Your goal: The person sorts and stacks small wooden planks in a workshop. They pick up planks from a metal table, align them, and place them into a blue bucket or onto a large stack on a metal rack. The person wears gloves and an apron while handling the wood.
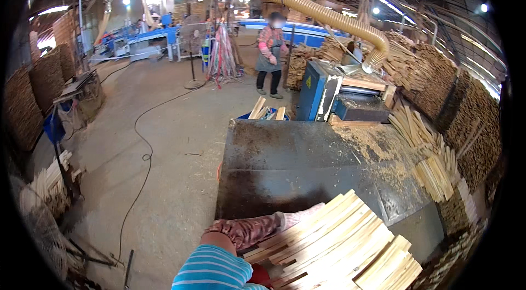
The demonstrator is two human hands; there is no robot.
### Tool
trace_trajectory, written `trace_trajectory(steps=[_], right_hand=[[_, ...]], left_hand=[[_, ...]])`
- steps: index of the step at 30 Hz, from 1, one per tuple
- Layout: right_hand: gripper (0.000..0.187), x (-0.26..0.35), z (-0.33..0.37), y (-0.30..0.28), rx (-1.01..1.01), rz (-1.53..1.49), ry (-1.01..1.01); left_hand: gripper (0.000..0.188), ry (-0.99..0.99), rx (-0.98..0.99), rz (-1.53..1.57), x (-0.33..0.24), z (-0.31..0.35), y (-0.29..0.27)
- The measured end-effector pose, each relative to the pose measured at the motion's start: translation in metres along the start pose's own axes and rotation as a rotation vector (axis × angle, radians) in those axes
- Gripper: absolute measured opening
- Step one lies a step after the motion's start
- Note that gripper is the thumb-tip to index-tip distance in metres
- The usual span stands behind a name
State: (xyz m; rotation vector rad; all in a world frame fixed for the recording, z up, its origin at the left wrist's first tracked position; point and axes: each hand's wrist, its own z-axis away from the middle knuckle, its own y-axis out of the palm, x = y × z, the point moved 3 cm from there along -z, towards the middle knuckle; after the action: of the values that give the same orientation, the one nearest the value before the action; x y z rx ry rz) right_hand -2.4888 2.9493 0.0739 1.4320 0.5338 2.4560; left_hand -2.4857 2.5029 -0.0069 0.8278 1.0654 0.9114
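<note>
Pale wood strips (334, 240) side by side, lower centre of the frame.
The gloved left hand (306, 215) is at their far left edge, fingers hidden, so its opening and grip cannot be told; the right hand is out of view. Beyond, a dark counter (263, 180) bears wood shavings (366, 139); a blue machine (311, 93) stands upper right.

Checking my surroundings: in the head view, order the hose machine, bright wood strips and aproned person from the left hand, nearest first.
1. Bright wood strips: at the left hand, toward its right.
2. Hose machine: ahead, at the table's far end.
3. Aproned person: farther ahead, slightly left.
</note>
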Motion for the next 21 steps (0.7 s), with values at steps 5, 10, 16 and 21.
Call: trace_trajectory(steps=[5,10,16,21], right_hand=[[0.06,0.051,-0.144,0.02,0.137,0.129,0.128],[0.058,0.069,-0.3,0.049,0.256,0.241,0.183],[0.057,0.091,-0.483,0.081,0.366,0.384,0.257],[0.055,0.101,-0.619,0.07,0.408,0.45,0.302]], left_hand=[[0.063,0.308,0.159,-0.143,-0.024,-0.027,0.007],[0.073,0.299,-0.109,-0.081,-0.048,-0.067,0.04],[0.054,0.555,-0.281,-0.453,-0.105,-0.207,-0.089],[0.029,0.886,-0.491,-0.809,-0.137,-0.252,-0.078]])
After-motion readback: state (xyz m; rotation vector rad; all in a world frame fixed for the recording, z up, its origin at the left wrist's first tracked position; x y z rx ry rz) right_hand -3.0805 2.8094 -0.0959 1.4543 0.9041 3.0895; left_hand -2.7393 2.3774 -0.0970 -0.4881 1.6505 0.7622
